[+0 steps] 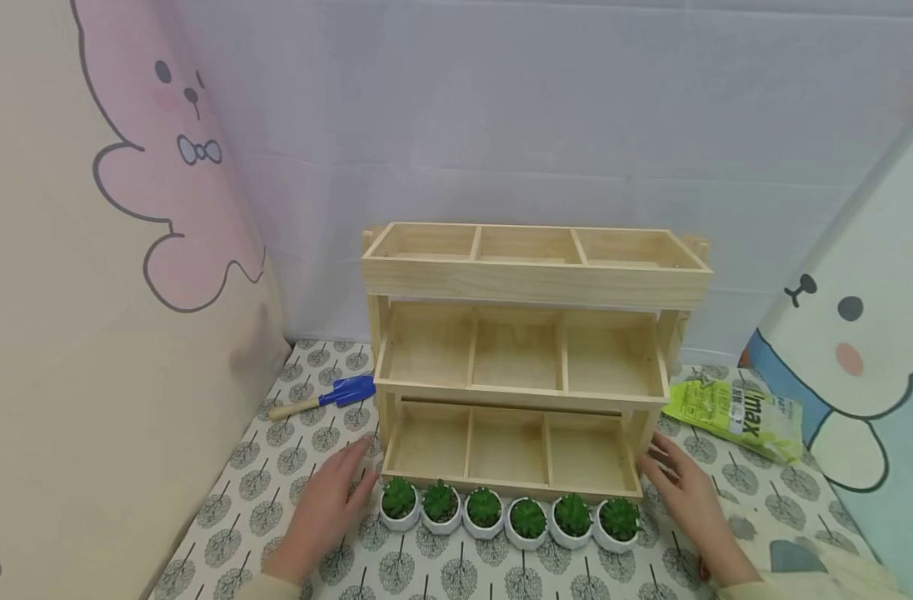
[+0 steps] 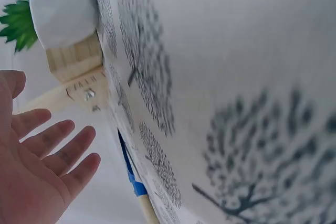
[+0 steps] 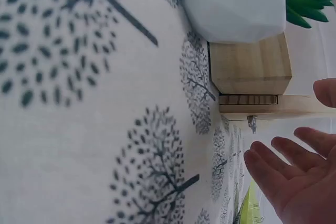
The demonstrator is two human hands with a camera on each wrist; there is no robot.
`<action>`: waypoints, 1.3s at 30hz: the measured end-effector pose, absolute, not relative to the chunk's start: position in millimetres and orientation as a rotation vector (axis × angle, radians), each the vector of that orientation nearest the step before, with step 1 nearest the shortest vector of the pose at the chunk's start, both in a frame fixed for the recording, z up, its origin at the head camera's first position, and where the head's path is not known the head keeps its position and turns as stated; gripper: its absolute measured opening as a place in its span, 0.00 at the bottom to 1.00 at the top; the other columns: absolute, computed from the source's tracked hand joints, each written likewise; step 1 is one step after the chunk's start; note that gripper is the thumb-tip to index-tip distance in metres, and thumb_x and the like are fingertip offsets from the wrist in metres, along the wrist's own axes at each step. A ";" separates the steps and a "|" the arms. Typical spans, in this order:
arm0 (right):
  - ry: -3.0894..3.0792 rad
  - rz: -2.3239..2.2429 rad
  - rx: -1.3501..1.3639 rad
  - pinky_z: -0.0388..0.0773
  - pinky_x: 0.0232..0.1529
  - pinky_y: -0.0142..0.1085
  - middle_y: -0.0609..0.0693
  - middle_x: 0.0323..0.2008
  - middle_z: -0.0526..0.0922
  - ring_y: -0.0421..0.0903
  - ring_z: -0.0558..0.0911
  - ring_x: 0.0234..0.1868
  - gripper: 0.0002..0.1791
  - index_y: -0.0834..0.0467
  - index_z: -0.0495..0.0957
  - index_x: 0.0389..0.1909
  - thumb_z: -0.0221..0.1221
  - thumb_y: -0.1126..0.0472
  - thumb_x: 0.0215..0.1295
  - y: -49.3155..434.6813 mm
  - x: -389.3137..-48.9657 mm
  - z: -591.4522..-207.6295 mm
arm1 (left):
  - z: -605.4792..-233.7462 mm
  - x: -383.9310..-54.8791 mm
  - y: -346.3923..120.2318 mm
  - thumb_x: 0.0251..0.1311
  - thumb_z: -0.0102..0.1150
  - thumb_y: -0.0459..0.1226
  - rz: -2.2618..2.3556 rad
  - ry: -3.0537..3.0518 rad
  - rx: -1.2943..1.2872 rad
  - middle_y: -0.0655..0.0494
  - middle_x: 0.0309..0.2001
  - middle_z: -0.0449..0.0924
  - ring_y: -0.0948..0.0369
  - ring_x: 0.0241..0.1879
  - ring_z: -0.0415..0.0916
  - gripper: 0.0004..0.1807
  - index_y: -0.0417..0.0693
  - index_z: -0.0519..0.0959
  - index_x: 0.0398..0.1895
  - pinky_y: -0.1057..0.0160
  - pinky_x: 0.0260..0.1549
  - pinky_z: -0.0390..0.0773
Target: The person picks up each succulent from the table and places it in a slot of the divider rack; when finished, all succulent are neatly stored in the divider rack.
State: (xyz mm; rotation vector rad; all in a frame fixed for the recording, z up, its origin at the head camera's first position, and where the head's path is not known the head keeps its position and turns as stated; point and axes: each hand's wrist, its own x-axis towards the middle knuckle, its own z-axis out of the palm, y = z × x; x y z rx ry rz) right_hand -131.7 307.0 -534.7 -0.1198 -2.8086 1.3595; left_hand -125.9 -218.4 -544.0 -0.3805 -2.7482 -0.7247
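A three-tier wooden planter rack (image 1: 537,286), each tier split into three compartments, stands in the middle of the table in the head view. In front of its lowest tier several small green succulents in white pots (image 1: 526,522) form a row. My left hand (image 1: 329,504) is beside the rack's lower left end, fingers extended and holding nothing. At the lower right end is my right hand (image 1: 684,493), also with nothing in it; its fingertips are close to the rack's leg. Both wrist views show spread, relaxed fingers near the wooden end (image 2: 84,87) and the rack's foot (image 3: 251,66).
A blue toy-like shovel (image 1: 344,392) with a wooden handle lies left of the rack. On the right rests a green-yellow plastic bag (image 1: 734,415) with printing. A tree-patterned cloth (image 1: 456,575) covers the table, and curtains with cartoon animals hang around it.
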 end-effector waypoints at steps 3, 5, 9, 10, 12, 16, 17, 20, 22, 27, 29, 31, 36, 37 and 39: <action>-2.811 1.386 -0.160 0.72 0.63 0.64 0.70 0.76 0.61 0.70 0.69 0.70 0.44 0.63 0.54 0.82 0.52 0.39 0.79 305.4 -132.3 -536.5 | -543.8 -118.7 -214.8 0.74 0.61 0.44 -0.796 -2.761 -0.349 0.41 0.69 0.74 0.40 0.66 0.72 0.30 0.43 0.71 0.74 0.34 0.62 0.73; -2.819 1.381 -0.174 0.73 0.63 0.63 0.70 0.76 0.62 0.70 0.70 0.70 0.43 0.64 0.54 0.81 0.53 0.40 0.80 304.2 -132.8 -537.5 | -543.1 -114.6 -212.4 0.75 0.60 0.46 -0.853 -2.779 -0.324 0.42 0.69 0.74 0.41 0.67 0.72 0.29 0.44 0.71 0.75 0.34 0.62 0.72; -2.811 1.358 -0.138 0.74 0.62 0.63 0.71 0.74 0.64 0.71 0.72 0.68 0.41 0.66 0.55 0.81 0.54 0.44 0.81 302.4 -133.6 -540.1 | -540.8 -107.5 -207.4 0.76 0.58 0.49 -0.983 -2.817 -0.260 0.47 0.70 0.74 0.44 0.67 0.73 0.30 0.48 0.72 0.75 0.36 0.63 0.72; -2.807 1.349 -0.120 0.75 0.61 0.63 0.72 0.73 0.64 0.72 0.72 0.67 0.40 0.67 0.55 0.80 0.54 0.46 0.81 302.2 -134.2 -540.9 | -540.4 -105.9 -206.1 0.76 0.58 0.50 -1.010 -2.826 -0.243 0.48 0.71 0.73 0.45 0.67 0.73 0.30 0.49 0.71 0.75 0.36 0.64 0.72; -2.797 1.331 -0.103 0.75 0.60 0.63 0.73 0.72 0.65 0.72 0.74 0.66 0.39 0.67 0.56 0.80 0.55 0.47 0.81 302.0 -134.9 -543.0 | -540.1 -102.8 -203.6 0.77 0.56 0.52 -1.054 -2.843 -0.213 0.50 0.71 0.73 0.47 0.66 0.74 0.30 0.51 0.71 0.76 0.37 0.63 0.73; -2.807 1.327 -0.143 0.75 0.60 0.63 0.72 0.73 0.65 0.72 0.73 0.66 0.38 0.67 0.56 0.80 0.54 0.48 0.81 301.3 -136.0 -545.2 | -540.5 -97.9 -199.9 0.76 0.55 0.57 -1.113 -2.871 -0.179 0.53 0.72 0.72 0.48 0.65 0.75 0.32 0.53 0.70 0.76 0.38 0.62 0.74; -2.811 1.330 -0.158 0.74 0.61 0.63 0.72 0.73 0.64 0.72 0.73 0.66 0.38 0.67 0.56 0.80 0.54 0.48 0.81 301.1 -136.1 -545.3 | -540.8 -97.0 -199.2 0.75 0.54 0.58 -1.127 -2.877 -0.176 0.54 0.71 0.72 0.49 0.64 0.76 0.33 0.53 0.71 0.76 0.39 0.62 0.75; -2.801 1.350 -0.176 0.72 0.62 0.65 0.71 0.74 0.64 0.72 0.73 0.66 0.38 0.67 0.57 0.80 0.55 0.49 0.81 300.6 -136.4 -546.2 | -541.8 -94.8 -197.4 0.74 0.56 0.59 -1.163 -2.871 -0.195 0.57 0.70 0.74 0.50 0.64 0.77 0.34 0.53 0.71 0.76 0.41 0.61 0.76; -2.774 1.371 -0.161 0.72 0.62 0.65 0.71 0.73 0.65 0.72 0.74 0.65 0.38 0.67 0.58 0.79 0.57 0.50 0.80 300.6 -136.1 -547.6 | -542.7 -93.6 -196.5 0.73 0.58 0.59 -1.172 -2.863 -0.212 0.58 0.69 0.75 0.50 0.63 0.77 0.35 0.52 0.71 0.76 0.42 0.61 0.77; -2.711 1.399 -0.125 0.74 0.61 0.64 0.70 0.71 0.68 0.71 0.77 0.63 0.36 0.66 0.61 0.78 0.59 0.51 0.79 300.6 -135.8 -552.8 | -545.8 -90.7 -194.9 0.70 0.62 0.59 -1.190 -2.850 -0.220 0.60 0.68 0.75 0.51 0.63 0.77 0.37 0.53 0.70 0.77 0.45 0.60 0.78; -2.712 1.393 -0.133 0.74 0.61 0.64 0.70 0.71 0.68 0.71 0.76 0.64 0.37 0.66 0.61 0.78 0.59 0.51 0.79 300.7 -136.8 -554.9 | -547.2 -89.6 -194.3 0.69 0.63 0.59 -1.194 -2.848 -0.216 0.60 0.68 0.75 0.50 0.63 0.77 0.38 0.53 0.69 0.77 0.46 0.60 0.79; -2.714 1.396 -0.151 0.75 0.61 0.62 0.70 0.71 0.68 0.71 0.76 0.64 0.37 0.66 0.61 0.78 0.59 0.50 0.79 300.3 -137.3 -555.5 | -548.8 -88.9 -193.9 0.68 0.64 0.59 -1.203 -2.841 -0.219 0.60 0.67 0.75 0.49 0.63 0.77 0.39 0.53 0.70 0.76 0.47 0.60 0.79; -2.691 1.487 -0.187 0.80 0.58 0.52 0.68 0.73 0.67 0.69 0.75 0.66 0.37 0.66 0.62 0.78 0.60 0.51 0.78 299.5 -136.9 -553.8 | -551.6 -88.3 -193.3 0.64 0.70 0.57 -1.159 -2.839 -0.244 0.59 0.68 0.74 0.52 0.61 0.78 0.41 0.51 0.70 0.76 0.47 0.59 0.79; -2.686 1.510 -0.193 0.81 0.57 0.50 0.67 0.73 0.67 0.69 0.74 0.66 0.36 0.65 0.62 0.78 0.60 0.51 0.78 299.6 -136.8 -553.6 | -551.7 -88.1 -193.1 0.63 0.71 0.56 -1.147 -2.844 -0.244 0.59 0.69 0.74 0.52 0.61 0.79 0.41 0.51 0.71 0.75 0.48 0.59 0.79; -2.687 1.551 -0.217 0.81 0.58 0.49 0.67 0.73 0.66 0.68 0.74 0.67 0.36 0.65 0.62 0.78 0.60 0.51 0.78 299.7 -137.1 -553.5 | -551.4 -87.3 -192.4 0.61 0.73 0.55 -1.156 -2.858 -0.229 0.56 0.69 0.73 0.52 0.60 0.79 0.42 0.50 0.71 0.75 0.48 0.58 0.80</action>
